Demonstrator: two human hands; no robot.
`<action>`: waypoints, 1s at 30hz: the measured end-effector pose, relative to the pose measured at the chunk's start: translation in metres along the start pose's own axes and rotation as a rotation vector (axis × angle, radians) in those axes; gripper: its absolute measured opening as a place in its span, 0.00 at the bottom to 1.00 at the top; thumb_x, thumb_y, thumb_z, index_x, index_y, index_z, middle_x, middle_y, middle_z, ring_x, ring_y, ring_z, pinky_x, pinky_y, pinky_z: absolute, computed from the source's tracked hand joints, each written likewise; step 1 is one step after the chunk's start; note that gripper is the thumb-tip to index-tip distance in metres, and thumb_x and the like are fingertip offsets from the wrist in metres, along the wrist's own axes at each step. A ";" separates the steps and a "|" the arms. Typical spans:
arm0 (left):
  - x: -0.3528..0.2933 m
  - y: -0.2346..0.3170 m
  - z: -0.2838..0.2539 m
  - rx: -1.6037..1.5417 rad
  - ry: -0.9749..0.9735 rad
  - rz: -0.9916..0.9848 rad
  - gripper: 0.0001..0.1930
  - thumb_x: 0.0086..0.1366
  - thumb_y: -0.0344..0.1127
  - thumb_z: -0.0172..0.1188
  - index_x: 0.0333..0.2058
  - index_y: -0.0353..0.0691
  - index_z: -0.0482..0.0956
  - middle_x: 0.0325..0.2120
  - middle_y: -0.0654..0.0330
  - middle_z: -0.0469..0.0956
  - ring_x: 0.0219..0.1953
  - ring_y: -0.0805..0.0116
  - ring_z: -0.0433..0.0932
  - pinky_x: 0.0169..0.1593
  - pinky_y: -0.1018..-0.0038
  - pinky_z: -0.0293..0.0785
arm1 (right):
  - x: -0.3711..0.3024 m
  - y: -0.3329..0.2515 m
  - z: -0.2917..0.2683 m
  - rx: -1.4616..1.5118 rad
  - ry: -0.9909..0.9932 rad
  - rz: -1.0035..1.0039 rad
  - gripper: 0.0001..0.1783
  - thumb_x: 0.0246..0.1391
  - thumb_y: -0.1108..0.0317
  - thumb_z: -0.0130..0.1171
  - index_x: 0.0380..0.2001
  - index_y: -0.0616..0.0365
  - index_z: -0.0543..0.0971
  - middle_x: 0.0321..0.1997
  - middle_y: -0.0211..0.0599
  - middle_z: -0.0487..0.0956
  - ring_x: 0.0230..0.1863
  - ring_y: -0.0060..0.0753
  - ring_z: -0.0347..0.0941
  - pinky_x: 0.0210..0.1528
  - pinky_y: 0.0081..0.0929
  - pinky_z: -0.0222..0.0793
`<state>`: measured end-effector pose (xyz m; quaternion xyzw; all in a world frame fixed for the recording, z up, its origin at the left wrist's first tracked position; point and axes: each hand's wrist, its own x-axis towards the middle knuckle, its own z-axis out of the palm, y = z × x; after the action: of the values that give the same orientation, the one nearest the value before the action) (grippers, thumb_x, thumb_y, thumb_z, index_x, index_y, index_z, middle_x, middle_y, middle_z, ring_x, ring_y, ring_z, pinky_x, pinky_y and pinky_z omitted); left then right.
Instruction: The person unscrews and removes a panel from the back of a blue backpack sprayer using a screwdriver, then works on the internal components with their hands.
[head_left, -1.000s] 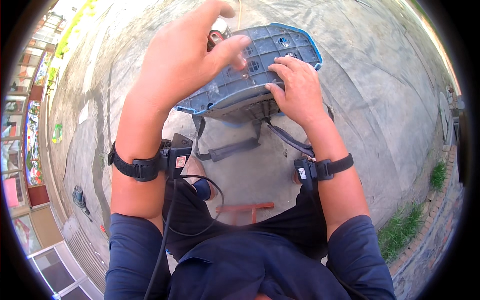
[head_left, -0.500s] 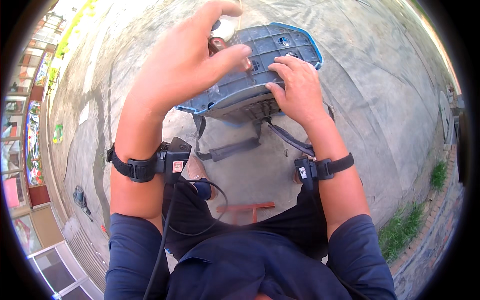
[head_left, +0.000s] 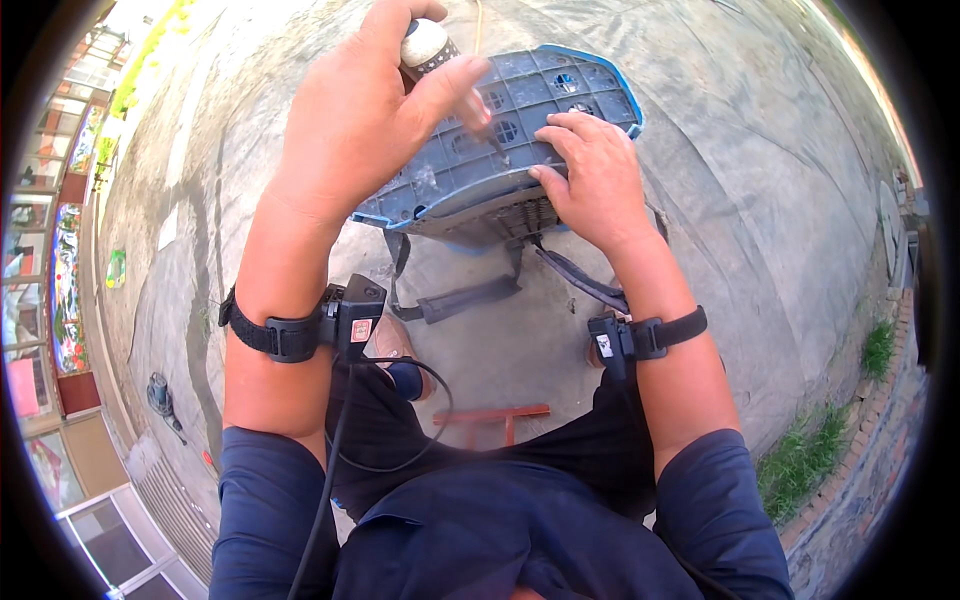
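Between the thumb and fingers of my left hand is a screwdriver with a white, dark-patterned and reddish handle. Its shank is blurred and points down at a ribbed grey base with a blue rim. This base belongs to an upturned box-shaped unit with carrying straps, which looks like a backpack sprayer. My right hand rests on the base's near right part, fingers spread over it and thumb by the near edge. Whether the screwdriver's tip sits in a screw cannot be made out.
A red metal bar piece lies between my feet. Off to the left, a dark grey tool-like object lies on the ground near a windowed wall. Grass grows along a brick edge at right. A black cable hangs from my left wrist strap.
My left hand has shifted slightly left and turned on the screwdriver, showing more of the white handle end. My right hand and the upturned unit have stayed put.
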<state>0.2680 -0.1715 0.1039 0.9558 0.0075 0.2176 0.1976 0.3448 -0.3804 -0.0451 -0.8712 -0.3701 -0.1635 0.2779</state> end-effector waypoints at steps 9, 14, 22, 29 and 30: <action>-0.002 -0.025 -0.023 -0.129 0.145 0.015 0.22 0.71 0.47 0.65 0.56 0.40 0.76 0.31 0.61 0.85 0.33 0.75 0.85 0.37 0.79 0.77 | 0.000 0.001 0.000 0.003 0.005 -0.008 0.20 0.50 0.62 0.72 0.47 0.51 0.83 0.58 0.36 0.80 0.64 0.43 0.71 0.67 0.44 0.63; -0.009 -0.048 -0.045 -0.156 0.214 -0.145 0.24 0.71 0.47 0.66 0.57 0.37 0.75 0.34 0.56 0.85 0.36 0.70 0.87 0.42 0.76 0.82 | 0.002 -0.001 -0.002 0.041 -0.007 -0.016 0.20 0.48 0.62 0.73 0.46 0.51 0.84 0.57 0.36 0.80 0.64 0.43 0.72 0.67 0.44 0.62; -0.029 -0.073 -0.065 -0.104 0.257 -0.232 0.24 0.70 0.44 0.66 0.57 0.35 0.74 0.35 0.58 0.83 0.35 0.70 0.86 0.42 0.75 0.84 | 0.001 -0.006 -0.005 0.062 0.043 -0.033 0.22 0.47 0.60 0.74 0.46 0.53 0.83 0.54 0.36 0.81 0.58 0.46 0.75 0.62 0.44 0.67; -0.039 -0.059 -0.056 -0.216 0.241 -0.208 0.21 0.69 0.42 0.67 0.54 0.35 0.75 0.30 0.58 0.85 0.33 0.73 0.85 0.38 0.77 0.79 | 0.011 -0.033 -0.001 0.159 0.157 -0.163 0.24 0.47 0.60 0.74 0.48 0.53 0.83 0.52 0.37 0.81 0.55 0.46 0.77 0.57 0.41 0.72; -0.041 -0.053 -0.053 -0.318 0.236 -0.200 0.21 0.70 0.40 0.67 0.54 0.35 0.74 0.32 0.58 0.84 0.33 0.73 0.85 0.38 0.77 0.80 | 0.010 -0.041 0.000 0.281 0.108 -0.154 0.25 0.48 0.60 0.75 0.49 0.53 0.82 0.52 0.38 0.82 0.53 0.46 0.77 0.55 0.40 0.74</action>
<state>0.2128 -0.1064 0.1107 0.8751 0.0907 0.3056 0.3642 0.3209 -0.3514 -0.0248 -0.7830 -0.4394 -0.1776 0.4030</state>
